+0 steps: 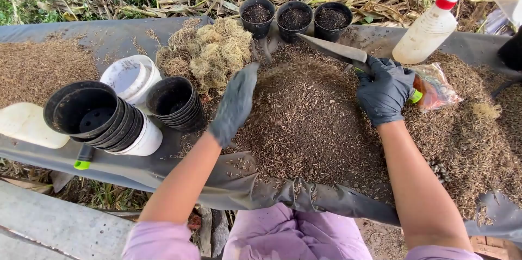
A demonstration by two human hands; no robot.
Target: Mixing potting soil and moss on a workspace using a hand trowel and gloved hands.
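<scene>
My right hand (385, 92), in a black glove, grips the handle of a garden trowel (331, 49) whose metal blade points up-left over a heap of brown husk-like potting mix (310, 124). My left hand (235, 105), gloved and dusty, is held flat and edge-on at the left side of the heap, fingers together, holding nothing. Three small black pots (294, 19) filled with dark soil stand in a row just beyond the heap. A clump of pale dry moss or fibre (209, 52) lies left of them.
Two stacks of empty black pots (92, 113) (176, 102) lie on their sides at left by white tubs (130, 78). A spray bottle (429, 29) and a plastic bag (435, 87) lie at right. Everything rests on a grey sheet (244, 181) over a bench.
</scene>
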